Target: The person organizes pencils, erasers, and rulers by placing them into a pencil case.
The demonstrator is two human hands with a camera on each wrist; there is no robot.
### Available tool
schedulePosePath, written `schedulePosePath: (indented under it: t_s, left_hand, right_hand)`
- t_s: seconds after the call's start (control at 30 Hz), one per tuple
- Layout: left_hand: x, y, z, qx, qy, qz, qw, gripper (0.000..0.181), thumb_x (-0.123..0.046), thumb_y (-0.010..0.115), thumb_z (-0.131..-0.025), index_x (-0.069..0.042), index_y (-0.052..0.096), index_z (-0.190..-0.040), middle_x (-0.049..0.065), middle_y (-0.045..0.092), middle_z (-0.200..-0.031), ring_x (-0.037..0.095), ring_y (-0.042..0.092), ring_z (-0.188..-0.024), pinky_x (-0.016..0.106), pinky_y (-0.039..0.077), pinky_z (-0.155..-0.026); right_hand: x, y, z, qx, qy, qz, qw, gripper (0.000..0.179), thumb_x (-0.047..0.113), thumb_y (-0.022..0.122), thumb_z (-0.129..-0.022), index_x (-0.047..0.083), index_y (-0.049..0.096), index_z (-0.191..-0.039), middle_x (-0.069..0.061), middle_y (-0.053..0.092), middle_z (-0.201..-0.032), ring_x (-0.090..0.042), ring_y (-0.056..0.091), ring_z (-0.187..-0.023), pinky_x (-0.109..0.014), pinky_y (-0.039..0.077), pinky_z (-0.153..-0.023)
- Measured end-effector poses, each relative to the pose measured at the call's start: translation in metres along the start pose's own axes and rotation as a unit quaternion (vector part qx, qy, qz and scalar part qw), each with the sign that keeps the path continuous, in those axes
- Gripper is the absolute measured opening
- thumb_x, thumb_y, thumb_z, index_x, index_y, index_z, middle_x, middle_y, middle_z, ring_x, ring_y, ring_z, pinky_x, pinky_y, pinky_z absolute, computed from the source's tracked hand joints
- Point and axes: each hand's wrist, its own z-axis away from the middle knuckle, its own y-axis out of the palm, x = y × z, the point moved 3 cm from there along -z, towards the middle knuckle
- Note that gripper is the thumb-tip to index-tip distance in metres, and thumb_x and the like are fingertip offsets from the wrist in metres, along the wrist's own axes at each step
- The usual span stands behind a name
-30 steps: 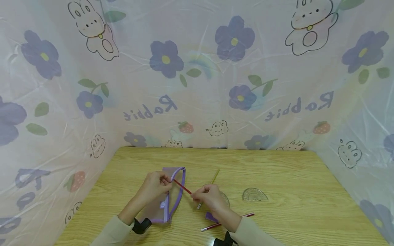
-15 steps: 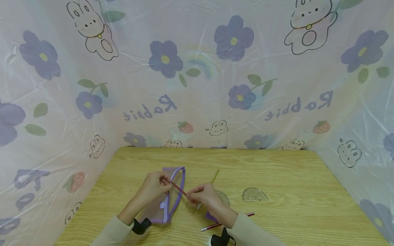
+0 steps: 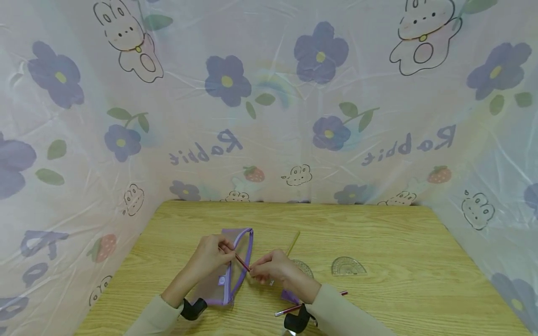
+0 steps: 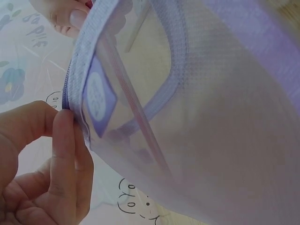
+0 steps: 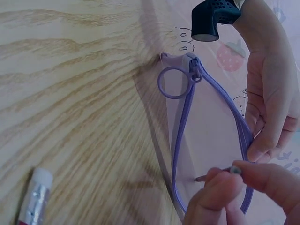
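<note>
A translucent purple zip pencil case point(image 3: 213, 280) lies at the table's left-centre, its zipped mouth spread apart toward the right. My left hand point(image 3: 208, 256) pinches the zipper edge of that mouth between thumb and fingers. In the right hand point(image 3: 280, 271), thumb and fingers pinch one end of a red pencil point(image 3: 242, 262). Most of this pencil point(image 4: 136, 108) slants inside the case, visible through its sheer wall in the left wrist view. A purple ring pull point(image 5: 161, 83) hangs from the zip in the right wrist view.
A second red pencil point(image 3: 287, 310) and a small purple object point(image 3: 290, 297) lie under the right forearm. Beyond the right hand are a yellow pencil point(image 3: 293, 242) and a partly hidden clear protractor point(image 3: 303, 267). Another protractor point(image 3: 348, 266) lies farther right. Patterned sheeting point(image 3: 277, 140) surrounds the table.
My right hand has moved left toward the case, and the red pencil has slid deeper into its mouth. The left hand keeps its place on the zipper edge.
</note>
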Motion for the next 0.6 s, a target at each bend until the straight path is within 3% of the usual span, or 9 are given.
schedulePosePath:
  t_s: [0.37, 0.6]
  left_hand:
    - [0.0005, -0.0008, 0.0008, -0.006, -0.003, -0.003, 1.0, 0.008, 0.002, 0.074, -0.082, -0.005, 0.069, -0.082, -0.001, 0.064, -0.072, 0.011, 0.061, -0.061, 0.023, 0.052, -0.055]
    - [0.0001, -0.0011, 0.001, -0.007, -0.003, -0.01, 0.9999, 0.008, 0.001, 0.074, -0.081, -0.005, 0.069, -0.083, -0.002, 0.065, -0.072, 0.01, 0.061, -0.062, 0.023, 0.052, -0.056]
  right_hand:
    - [-0.0017, 0.0058, -0.0042, 0.029, 0.008, -0.025, 0.9992, 0.016, -0.01, 0.071, -0.081, -0.02, 0.069, -0.093, -0.013, 0.07, -0.07, -0.01, 0.06, -0.052, -0.02, 0.051, -0.05]
    - [-0.0022, 0.0071, -0.0044, 0.034, 0.015, -0.025, 0.999, 0.016, -0.013, 0.071, -0.083, -0.022, 0.067, -0.096, -0.021, 0.072, -0.079, -0.011, 0.062, -0.053, -0.021, 0.054, -0.053]
